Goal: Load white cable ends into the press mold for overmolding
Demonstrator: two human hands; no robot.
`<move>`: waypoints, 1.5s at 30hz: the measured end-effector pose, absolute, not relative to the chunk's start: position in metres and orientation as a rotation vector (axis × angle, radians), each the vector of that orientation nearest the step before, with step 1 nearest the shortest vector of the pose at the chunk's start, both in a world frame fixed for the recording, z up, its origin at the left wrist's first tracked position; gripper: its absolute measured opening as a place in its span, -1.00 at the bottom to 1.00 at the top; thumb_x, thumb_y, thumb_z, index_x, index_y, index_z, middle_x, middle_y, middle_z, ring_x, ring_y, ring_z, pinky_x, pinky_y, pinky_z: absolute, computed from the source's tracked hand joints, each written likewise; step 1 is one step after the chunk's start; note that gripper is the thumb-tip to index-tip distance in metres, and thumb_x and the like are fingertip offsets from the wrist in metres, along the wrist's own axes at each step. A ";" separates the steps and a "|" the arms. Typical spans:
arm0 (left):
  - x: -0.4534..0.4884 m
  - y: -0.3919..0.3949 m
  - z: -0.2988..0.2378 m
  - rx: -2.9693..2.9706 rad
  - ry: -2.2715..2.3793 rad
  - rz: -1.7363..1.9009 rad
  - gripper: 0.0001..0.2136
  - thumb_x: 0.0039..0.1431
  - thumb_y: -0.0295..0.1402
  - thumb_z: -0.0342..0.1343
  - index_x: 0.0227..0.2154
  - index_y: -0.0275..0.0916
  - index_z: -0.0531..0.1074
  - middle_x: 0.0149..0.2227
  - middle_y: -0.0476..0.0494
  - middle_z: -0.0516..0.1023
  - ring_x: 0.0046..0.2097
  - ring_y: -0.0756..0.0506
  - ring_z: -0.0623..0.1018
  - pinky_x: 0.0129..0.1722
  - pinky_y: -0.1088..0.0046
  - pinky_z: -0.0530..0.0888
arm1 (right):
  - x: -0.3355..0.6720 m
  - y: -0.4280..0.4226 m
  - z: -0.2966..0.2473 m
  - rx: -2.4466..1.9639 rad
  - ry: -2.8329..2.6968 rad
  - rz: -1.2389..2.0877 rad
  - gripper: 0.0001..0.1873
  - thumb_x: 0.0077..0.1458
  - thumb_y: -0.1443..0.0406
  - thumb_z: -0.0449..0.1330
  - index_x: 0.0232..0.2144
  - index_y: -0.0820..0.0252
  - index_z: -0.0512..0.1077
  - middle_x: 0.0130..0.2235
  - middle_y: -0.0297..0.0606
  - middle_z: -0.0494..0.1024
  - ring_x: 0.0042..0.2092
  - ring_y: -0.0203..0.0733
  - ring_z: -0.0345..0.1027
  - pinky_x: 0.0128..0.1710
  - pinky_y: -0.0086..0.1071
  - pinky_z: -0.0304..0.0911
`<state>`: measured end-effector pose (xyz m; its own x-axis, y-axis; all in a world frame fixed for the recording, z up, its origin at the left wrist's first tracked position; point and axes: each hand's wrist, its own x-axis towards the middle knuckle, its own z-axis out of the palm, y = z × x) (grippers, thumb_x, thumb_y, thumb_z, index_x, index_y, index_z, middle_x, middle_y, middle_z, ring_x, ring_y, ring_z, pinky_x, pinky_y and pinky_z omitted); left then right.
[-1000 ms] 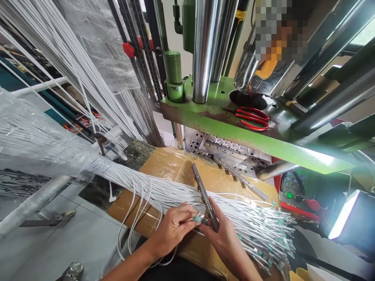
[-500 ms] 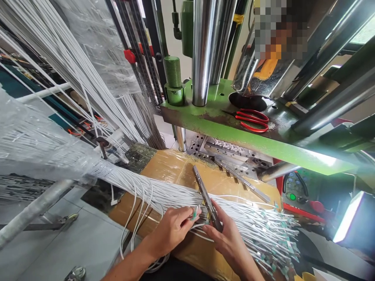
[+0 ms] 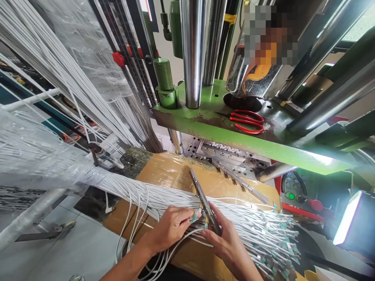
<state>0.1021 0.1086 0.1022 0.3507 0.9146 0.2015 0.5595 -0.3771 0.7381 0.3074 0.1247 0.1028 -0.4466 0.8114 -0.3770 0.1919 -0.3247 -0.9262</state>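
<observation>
My left hand (image 3: 175, 227) pinches a small connector (image 3: 194, 216), green with a white and metal tip, just left of the bar. Wrapped around the lower end of a narrow dark metal bar (image 3: 202, 197) is my right hand (image 3: 223, 234); small brass-coloured pieces sit along the bar's edge. A white cable (image 3: 182, 239) arcs from near my right fingertips down to the lower left. Beneath both hands lies a thick bundle of white cables (image 3: 172, 194), its ends fanned out at the right with many green and white connectors (image 3: 275, 234).
The bundle rests on a brown, film-wrapped board (image 3: 164, 168). A second metal bar (image 3: 241, 182) lies behind, beside a perforated metal mould (image 3: 225, 150). Above is a green press plate (image 3: 205, 125) carrying red-handled snips (image 3: 249, 121). A bright lamp (image 3: 348, 218) stands right. Another person is partly visible behind the press.
The whole view has shifted slightly. The connector in my left hand has tilted and lowered a little. A white cable loop near my right fingertips now bows further out toward the lower left.
</observation>
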 end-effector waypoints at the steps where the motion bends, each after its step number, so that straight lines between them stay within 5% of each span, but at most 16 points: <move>1: 0.102 0.109 0.101 2.074 1.281 0.831 -0.68 0.18 -0.60 -0.03 -0.12 -0.16 0.50 -0.24 -0.09 0.63 -0.23 -0.06 0.61 -0.20 0.52 0.49 | 0.307 0.125 0.104 -1.299 -1.481 1.811 -0.17 -0.01 0.15 0.24 0.26 0.28 0.10 -0.20 -0.19 0.52 -0.21 -0.11 0.34 -0.18 -0.29 0.30; 10: 0.111 0.113 0.117 1.815 1.397 0.841 -0.81 0.30 -0.35 -0.02 -0.25 -0.21 0.51 -0.36 -0.10 0.57 -0.32 -0.04 0.55 -0.26 0.52 0.46 | 0.303 0.124 0.120 -1.357 -1.453 1.745 -0.27 0.00 0.18 0.25 0.22 0.17 0.20 -0.22 -0.27 0.50 -0.28 -0.20 0.29 -0.26 -0.35 0.31; 16: 0.106 0.100 0.134 1.255 1.426 0.935 -0.74 0.26 -0.23 0.02 -0.09 -0.19 0.48 -0.12 -0.12 0.55 -0.06 -0.11 0.52 0.01 0.40 0.42 | 0.303 0.123 0.113 -1.394 -1.339 1.823 -0.22 -0.03 0.12 0.28 0.22 0.13 0.19 -0.42 -0.38 0.40 -0.49 -0.35 0.14 -0.53 -0.47 0.17; 21: 0.104 0.095 0.116 0.755 1.494 1.235 -0.60 0.19 -0.17 0.12 0.02 -0.27 0.36 -0.38 -0.07 0.57 -0.36 -0.06 0.56 -0.40 0.51 0.48 | 0.305 0.124 0.112 -1.414 -1.347 1.817 -0.19 -0.06 0.07 0.29 0.22 0.12 0.20 -0.46 -0.38 0.39 -0.53 -0.35 0.13 -0.58 -0.48 0.15; 23: 0.101 0.097 0.117 0.851 1.504 1.212 -0.66 0.20 -0.19 0.11 -0.02 -0.25 0.41 -0.36 -0.07 0.59 -0.40 -0.03 0.55 -0.42 0.53 0.47 | 0.305 0.124 0.112 -1.417 -1.337 1.840 -0.17 -0.07 0.06 0.30 0.22 0.11 0.19 -0.46 -0.38 0.38 -0.55 -0.37 0.10 -0.61 -0.49 0.12; 28: 0.095 0.113 0.125 1.483 1.469 0.953 -0.84 0.21 -0.34 0.11 -0.23 -0.19 0.57 -0.24 -0.10 0.62 -0.18 -0.09 0.58 -0.11 0.44 0.49 | 0.304 0.124 0.114 -1.346 -1.209 1.960 -0.17 -0.06 0.08 0.30 0.23 0.07 0.14 -0.45 -0.44 0.32 -0.60 -0.46 -0.05 -0.69 -0.54 -0.07; 32: 0.096 0.127 0.116 2.024 1.390 0.995 -0.78 0.24 -0.51 0.03 -0.15 -0.18 0.53 -0.22 -0.09 0.63 -0.19 -0.06 0.58 -0.14 0.41 0.51 | 0.303 0.124 0.112 -1.306 -1.174 1.981 -0.13 -0.09 0.07 0.33 0.23 0.11 0.14 -0.48 -0.45 0.30 -0.61 -0.47 -0.06 -0.70 -0.55 -0.11; 45: 0.097 0.132 0.097 2.316 1.400 1.076 -0.75 0.25 -0.57 0.00 -0.09 -0.22 0.45 -0.19 -0.09 0.61 -0.16 -0.05 0.57 -0.14 0.39 0.53 | 0.306 0.127 0.112 -1.363 -1.332 1.863 -0.10 -0.12 -0.01 0.33 0.22 0.15 0.20 -0.50 -0.40 0.33 -0.46 -0.28 0.20 -0.47 -0.41 0.25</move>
<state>0.0970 0.1322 0.0970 0.2741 0.8386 0.4708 0.6704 -0.5176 0.5316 0.3059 0.1273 0.1116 -0.3945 0.8034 -0.4461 0.1621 -0.4170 -0.8943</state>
